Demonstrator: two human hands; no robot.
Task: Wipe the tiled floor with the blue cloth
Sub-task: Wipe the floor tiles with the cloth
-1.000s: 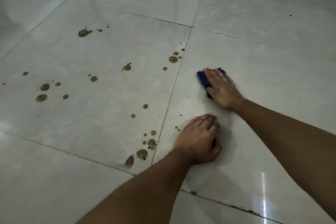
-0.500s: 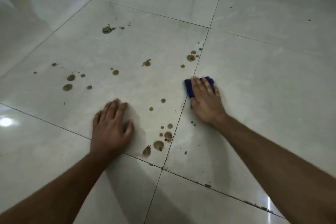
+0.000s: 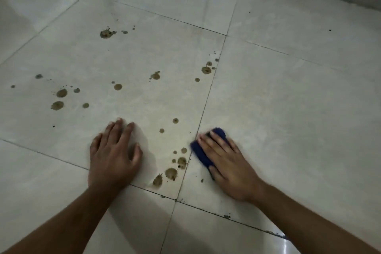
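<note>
The right hand lies flat, fingers straight, pressing the crumpled blue cloth onto the glossy pale tiled floor just right of a grout line; the left hand rests spread, holding nothing; round brown stains dot the tile between them.

View: one head-worn wide-angle camera
Facing: forward and down at the tiled floor
Nearness: close, forearms entering from the lower frame edge

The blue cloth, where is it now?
In the head view, the blue cloth lies under the right hand, just right of the grout line and the nearest brown stains.
</note>
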